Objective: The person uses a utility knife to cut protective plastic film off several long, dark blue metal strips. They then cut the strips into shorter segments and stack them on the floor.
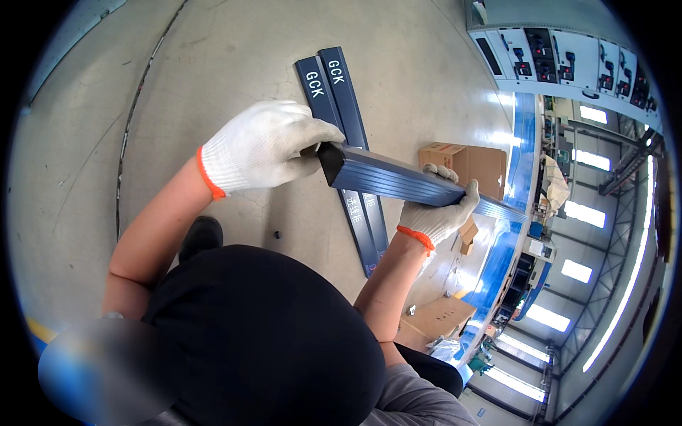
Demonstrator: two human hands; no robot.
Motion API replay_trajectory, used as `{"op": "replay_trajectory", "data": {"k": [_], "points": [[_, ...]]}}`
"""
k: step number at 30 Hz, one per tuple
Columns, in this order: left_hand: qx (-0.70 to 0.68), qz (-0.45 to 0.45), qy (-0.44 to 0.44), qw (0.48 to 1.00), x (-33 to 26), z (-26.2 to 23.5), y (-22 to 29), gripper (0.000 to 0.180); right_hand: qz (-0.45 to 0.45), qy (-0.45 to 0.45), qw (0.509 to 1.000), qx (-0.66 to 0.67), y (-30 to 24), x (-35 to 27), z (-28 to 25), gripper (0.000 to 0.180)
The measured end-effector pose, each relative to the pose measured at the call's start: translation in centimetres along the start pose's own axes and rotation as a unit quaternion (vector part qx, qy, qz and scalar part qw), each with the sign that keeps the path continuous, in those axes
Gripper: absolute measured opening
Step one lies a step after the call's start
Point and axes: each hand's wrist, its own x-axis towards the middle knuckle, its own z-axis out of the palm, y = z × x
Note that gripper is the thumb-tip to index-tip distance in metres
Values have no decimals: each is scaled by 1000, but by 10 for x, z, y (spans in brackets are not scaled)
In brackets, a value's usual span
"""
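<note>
A long dark-blue metal profile (pixel 394 179) with ribbed faces is held up above the floor, slanting away to the right. My right hand (pixel 442 213), in a white knit glove with an orange cuff, wraps round it near its middle. At the near left end of the profile sits a black end cap (pixel 329 163). My left hand (pixel 266 145), gloved the same way, has its thumb and fingers closed at this cap's edge. The fingertips partly hide the contact. Below, two dark flat strips (pixel 348 106) with white lettering lie side by side on the floor.
An open cardboard box (pixel 479 167) stands beyond the profile. Flattened cardboard (pixel 440 319) lies at the lower right. Grey switch cabinets (pixel 568 60) line the upper right. A small dark piece (pixel 277 234) rests on the concrete floor, which a dark seam (pixel 131 106) crosses.
</note>
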Motion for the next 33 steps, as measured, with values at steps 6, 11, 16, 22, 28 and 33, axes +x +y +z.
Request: {"op": "replay_trajectory", "data": {"k": [6,11,16,22,28,33], "points": [[33,18,62,997,-5,8,-9,41,-47,1,998,-28,2,3,-5,37],[-14,-66,43,997,-8,8,-4,50,-64,-81,994,18,-2,2,-8,29],[-230,-213,-23,949,-7,5,3,68,-91,-138,986,29,-2,8,-16,33],[-451,-244,-46,857,-18,24,-11,87,-78,-183,979,40,7,2,-11,49],[-591,-264,-46,761,-43,36,-46,88,-11,-340,940,2,18,14,-22,77],[-439,-325,42,837,-56,39,-58,82,37,-339,940,18,5,26,-25,74]]}}
